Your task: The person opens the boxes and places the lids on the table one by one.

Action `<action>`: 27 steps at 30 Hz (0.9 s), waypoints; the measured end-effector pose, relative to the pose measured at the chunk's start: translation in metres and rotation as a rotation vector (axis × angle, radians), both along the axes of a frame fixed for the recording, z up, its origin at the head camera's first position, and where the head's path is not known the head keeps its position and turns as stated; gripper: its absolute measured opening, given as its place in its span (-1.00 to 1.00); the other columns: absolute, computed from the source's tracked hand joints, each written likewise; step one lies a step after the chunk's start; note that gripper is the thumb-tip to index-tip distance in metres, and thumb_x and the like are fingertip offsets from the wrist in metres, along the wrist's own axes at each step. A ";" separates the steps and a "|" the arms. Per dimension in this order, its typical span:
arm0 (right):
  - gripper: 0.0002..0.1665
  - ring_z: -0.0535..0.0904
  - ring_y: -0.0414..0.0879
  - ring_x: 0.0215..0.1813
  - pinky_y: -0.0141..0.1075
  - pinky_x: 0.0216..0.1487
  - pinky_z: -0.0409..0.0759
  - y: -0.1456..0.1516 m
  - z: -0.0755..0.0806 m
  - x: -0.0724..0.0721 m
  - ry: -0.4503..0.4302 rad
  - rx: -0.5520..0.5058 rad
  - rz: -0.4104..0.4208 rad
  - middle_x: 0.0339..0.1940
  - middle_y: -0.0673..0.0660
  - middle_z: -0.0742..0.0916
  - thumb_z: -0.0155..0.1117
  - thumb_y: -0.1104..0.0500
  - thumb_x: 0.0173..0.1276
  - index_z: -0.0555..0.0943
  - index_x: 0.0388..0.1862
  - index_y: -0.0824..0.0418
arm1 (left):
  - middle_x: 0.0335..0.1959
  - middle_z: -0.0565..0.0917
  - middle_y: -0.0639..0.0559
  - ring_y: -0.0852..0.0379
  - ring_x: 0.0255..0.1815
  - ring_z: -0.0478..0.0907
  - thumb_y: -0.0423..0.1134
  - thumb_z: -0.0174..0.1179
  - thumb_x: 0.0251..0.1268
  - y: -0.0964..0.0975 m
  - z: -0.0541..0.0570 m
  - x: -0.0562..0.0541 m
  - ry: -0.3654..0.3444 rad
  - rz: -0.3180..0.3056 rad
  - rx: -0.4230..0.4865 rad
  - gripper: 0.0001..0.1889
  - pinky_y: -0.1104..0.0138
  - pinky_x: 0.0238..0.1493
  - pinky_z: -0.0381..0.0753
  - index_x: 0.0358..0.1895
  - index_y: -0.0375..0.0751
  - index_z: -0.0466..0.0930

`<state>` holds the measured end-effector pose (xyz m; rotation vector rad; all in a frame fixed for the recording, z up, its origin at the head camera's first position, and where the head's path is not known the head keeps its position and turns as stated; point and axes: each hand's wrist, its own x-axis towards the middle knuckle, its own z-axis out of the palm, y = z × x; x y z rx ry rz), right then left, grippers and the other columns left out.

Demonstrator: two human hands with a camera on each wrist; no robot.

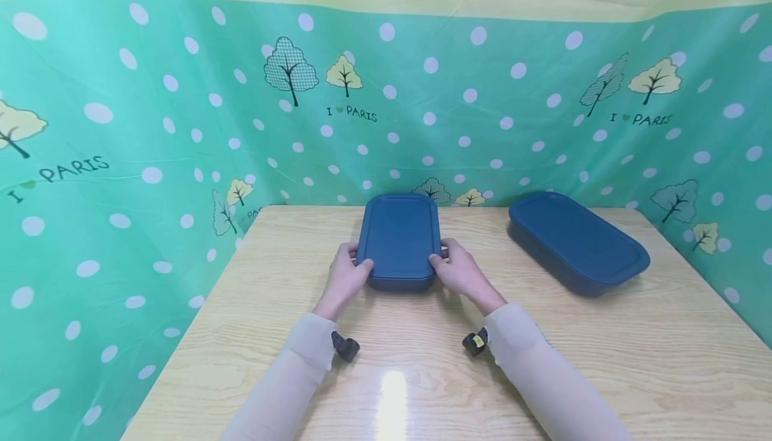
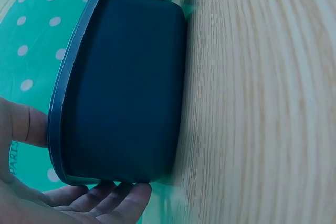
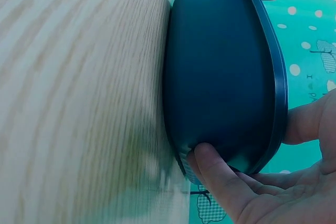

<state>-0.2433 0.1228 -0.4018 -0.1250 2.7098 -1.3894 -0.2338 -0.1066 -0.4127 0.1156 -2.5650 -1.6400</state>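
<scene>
A dark blue rectangular box (image 1: 401, 236) with rounded corners and a rimmed lid stands at the middle back of the table. My left hand (image 1: 348, 275) grips its near left corner, thumb on the lid's rim and fingers along the side wall. At the near right corner, my right hand (image 1: 462, 271) holds the box the same way. In the left wrist view the near wall (image 2: 123, 87) shows between both hands, its base close against the tabletop. The right wrist view shows that wall (image 3: 220, 72) too, with the thumb by the lid edge. What the box contains is hidden.
A second, longer dark blue lidded box (image 1: 579, 243) lies at an angle on the right of the wooden table (image 1: 422, 374). Behind and to the left hangs a green dotted cloth (image 1: 181, 112) with printed trees. Small dark cameras (image 1: 346, 347) sit at both wrists.
</scene>
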 end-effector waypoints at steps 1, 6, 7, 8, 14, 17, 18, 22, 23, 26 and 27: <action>-0.37 0.49 0.16 0.18 0.01 0.17 0.47 0.000 0.000 0.000 0.000 0.000 0.001 0.17 0.34 0.54 -0.03 0.06 0.48 0.18 0.40 0.35 | 0.13 0.47 -0.29 -0.18 0.14 0.47 -0.29 0.11 0.24 0.000 0.000 0.000 0.002 0.001 -0.003 -0.49 0.07 0.13 0.48 0.24 -0.39 0.27; -0.38 0.49 0.16 0.18 0.00 0.16 0.47 -0.001 0.000 0.000 0.001 0.002 -0.002 0.16 0.33 0.55 -0.03 0.06 0.48 0.19 0.39 0.34 | 0.13 0.47 -0.31 -0.19 0.14 0.46 -0.29 0.10 0.25 -0.001 0.000 0.000 0.007 -0.003 -0.014 -0.49 0.05 0.14 0.48 0.24 -0.40 0.27; -0.39 0.49 0.16 0.18 0.00 0.16 0.47 -0.002 0.000 0.000 0.001 0.004 -0.004 0.16 0.33 0.55 -0.03 0.06 0.48 0.20 0.39 0.34 | 0.13 0.46 -0.31 -0.20 0.14 0.46 -0.29 0.09 0.25 -0.001 0.000 0.000 0.007 -0.004 -0.015 -0.49 0.05 0.14 0.47 0.24 -0.41 0.26; -0.39 0.49 0.16 0.17 0.01 0.16 0.47 -0.002 0.000 0.000 0.005 0.004 -0.003 0.15 0.34 0.55 -0.03 0.07 0.48 0.20 0.39 0.34 | 0.14 0.46 -0.31 -0.20 0.15 0.46 -0.29 0.09 0.25 -0.002 0.000 0.000 0.004 -0.004 -0.014 -0.49 0.05 0.14 0.47 0.25 -0.40 0.26; -0.40 0.50 0.15 0.17 0.00 0.17 0.47 -0.004 0.000 0.000 0.004 -0.003 -0.001 0.14 0.33 0.56 -0.02 0.06 0.47 0.22 0.37 0.34 | 0.16 0.45 -0.30 -0.19 0.17 0.44 -0.28 0.10 0.25 -0.004 -0.001 -0.002 -0.010 0.005 -0.011 -0.48 0.05 0.16 0.46 0.26 -0.39 0.25; -0.41 0.50 0.15 0.18 0.00 0.16 0.47 -0.005 -0.001 -0.001 0.006 -0.004 0.002 0.15 0.32 0.56 -0.02 0.07 0.48 0.23 0.37 0.33 | 0.16 0.45 -0.30 -0.20 0.17 0.44 -0.28 0.09 0.24 -0.005 -0.001 -0.002 -0.011 0.009 -0.012 -0.48 0.05 0.16 0.46 0.26 -0.39 0.25; -0.41 0.49 0.15 0.18 0.00 0.16 0.48 -0.005 -0.001 -0.001 0.008 -0.004 0.004 0.15 0.33 0.56 -0.02 0.07 0.48 0.23 0.37 0.34 | 0.16 0.45 -0.30 -0.20 0.18 0.44 -0.28 0.09 0.24 -0.005 -0.001 -0.003 -0.011 0.010 -0.013 -0.48 0.05 0.16 0.46 0.25 -0.39 0.26; -0.40 0.49 0.15 0.19 0.00 0.17 0.47 -0.007 0.000 -0.001 0.002 -0.009 0.006 0.17 0.32 0.55 -0.02 0.07 0.48 0.22 0.37 0.33 | 0.16 0.45 -0.30 -0.19 0.18 0.44 -0.28 0.09 0.24 -0.005 -0.001 -0.003 -0.012 0.016 -0.011 -0.48 0.05 0.16 0.46 0.25 -0.39 0.26; -0.40 0.49 0.15 0.19 0.00 0.17 0.47 -0.007 0.001 -0.001 0.001 -0.008 0.006 0.17 0.32 0.55 -0.02 0.06 0.48 0.22 0.38 0.33 | 0.16 0.45 -0.30 -0.19 0.18 0.44 -0.28 0.09 0.24 -0.005 -0.001 -0.003 -0.013 0.018 -0.011 -0.48 0.05 0.16 0.46 0.25 -0.39 0.26; -0.39 0.49 0.15 0.19 0.00 0.17 0.47 -0.008 0.002 0.000 -0.004 -0.005 0.004 0.17 0.32 0.54 -0.02 0.06 0.48 0.21 0.38 0.33 | 0.16 0.45 -0.30 -0.19 0.18 0.44 -0.28 0.09 0.24 -0.005 -0.001 -0.003 -0.011 0.023 -0.008 -0.48 0.05 0.16 0.46 0.25 -0.39 0.25; -0.39 0.49 0.15 0.19 -0.01 0.16 0.48 -0.008 0.002 0.000 -0.003 -0.005 0.004 0.17 0.32 0.54 -0.02 0.06 0.48 0.20 0.39 0.34 | 0.16 0.45 -0.30 -0.18 0.18 0.44 -0.28 0.09 0.24 -0.006 -0.002 -0.004 -0.011 0.025 -0.007 -0.48 0.05 0.16 0.46 0.25 -0.38 0.25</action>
